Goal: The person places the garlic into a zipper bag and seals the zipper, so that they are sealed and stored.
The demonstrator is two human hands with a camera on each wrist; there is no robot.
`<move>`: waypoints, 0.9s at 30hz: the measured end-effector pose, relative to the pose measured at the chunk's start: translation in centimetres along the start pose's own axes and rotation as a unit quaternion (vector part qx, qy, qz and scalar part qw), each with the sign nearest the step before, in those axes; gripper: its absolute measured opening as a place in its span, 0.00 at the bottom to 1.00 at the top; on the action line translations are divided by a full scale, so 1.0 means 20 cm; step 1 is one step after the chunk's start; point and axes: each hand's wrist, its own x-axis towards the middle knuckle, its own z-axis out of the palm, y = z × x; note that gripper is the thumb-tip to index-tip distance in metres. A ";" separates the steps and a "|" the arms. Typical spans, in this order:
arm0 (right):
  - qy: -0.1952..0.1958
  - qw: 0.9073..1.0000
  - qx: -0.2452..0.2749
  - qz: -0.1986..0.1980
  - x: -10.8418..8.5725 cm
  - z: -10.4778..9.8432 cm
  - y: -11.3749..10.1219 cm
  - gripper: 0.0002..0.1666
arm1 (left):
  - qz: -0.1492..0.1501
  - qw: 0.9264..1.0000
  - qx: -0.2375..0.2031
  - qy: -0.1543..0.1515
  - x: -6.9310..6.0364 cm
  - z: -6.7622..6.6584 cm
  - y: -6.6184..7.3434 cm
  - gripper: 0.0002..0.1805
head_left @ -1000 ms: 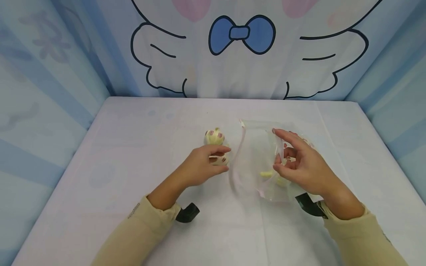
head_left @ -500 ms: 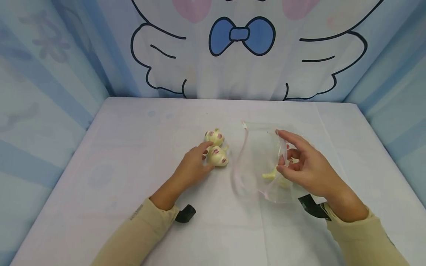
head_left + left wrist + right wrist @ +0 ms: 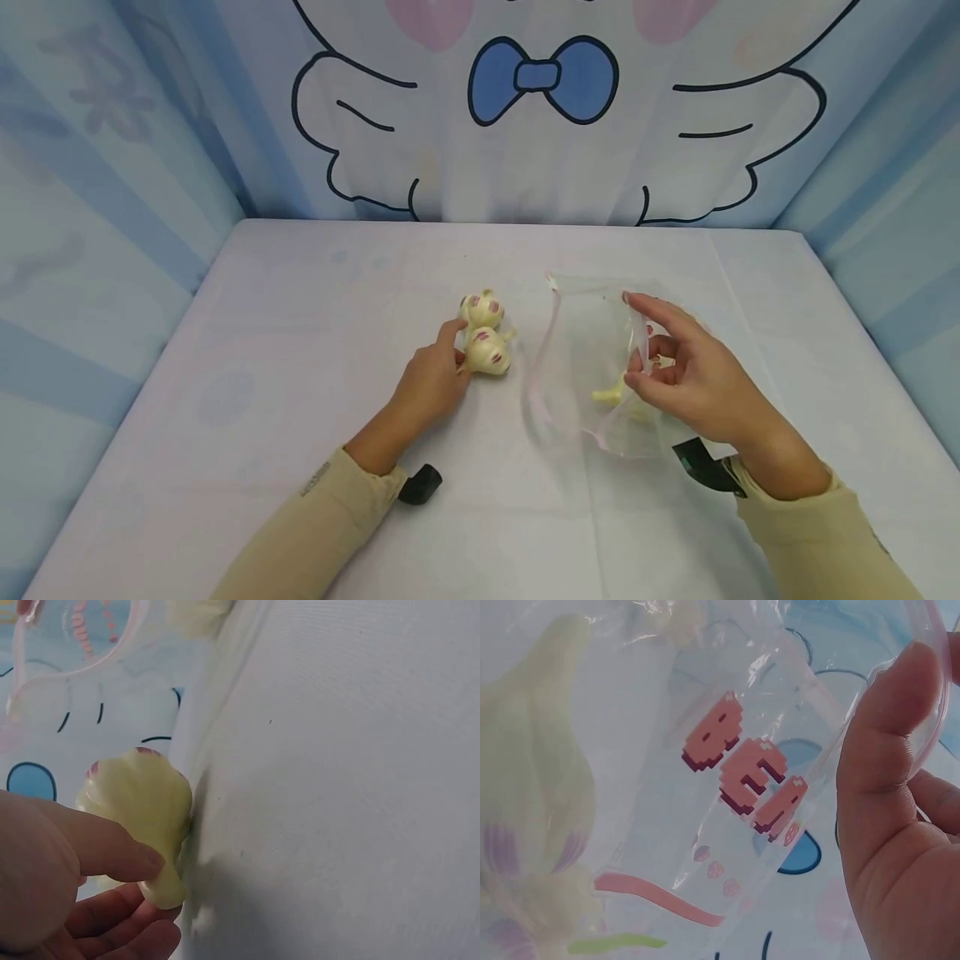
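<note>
Two pale yellow, garlic-shaped bulbs with purplish marks lie touching on the table: the nearer bulb (image 3: 489,352) and the farther bulb (image 3: 482,309). My left hand (image 3: 431,382) is at the nearer one's left side. In the left wrist view, the thumb and fingers of the left hand (image 3: 45,862) pinch the stem end of a bulb (image 3: 139,802). My right hand (image 3: 697,375) holds the pink-edged mouth of a clear plastic bag (image 3: 573,333). Through the bag's printed film (image 3: 652,787), beside the right thumb (image 3: 889,742), a pale bulb (image 3: 536,750) shows inside.
A white cloth covers the table (image 3: 300,333). Blue and white curtains (image 3: 97,208) stand at the left, right and back, with a blue bow (image 3: 537,76) printed on the back one.
My left hand has drawn back leftward from over the nearer bulb and now grips its left end; that bulb has shifted slightly left. The right hand and bag moved slightly right, then stayed still.
</note>
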 end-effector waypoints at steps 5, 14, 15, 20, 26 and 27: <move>0.001 1.000 0.001 -0.001 0.00 0.00 0.00 0.48 | 0.014 1.000 0.009 0.010 -0.01 -0.06 0.02 0.29; 0.002 1.000 0.006 0.001 0.00 -0.01 0.00 0.48 | 0.102 0.992 -0.015 0.068 -0.06 -0.18 0.09 0.20; 0.002 1.000 0.007 0.002 0.00 0.00 -0.01 0.48 | 0.114 0.991 -0.019 0.073 -0.06 -0.19 0.10 0.19; 0.004 1.000 0.005 0.006 0.01 0.00 -0.01 0.48 | 0.159 0.982 -0.039 0.090 -0.09 -0.23 0.15 0.17; 0.007 1.000 -0.001 0.021 0.01 0.00 -0.01 0.47 | 0.204 0.973 -0.052 0.095 -0.12 -0.25 0.20 0.17; 0.007 1.000 -0.001 0.023 0.01 0.00 -0.02 0.47 | 0.209 0.972 -0.056 0.092 -0.13 -0.25 0.21 0.16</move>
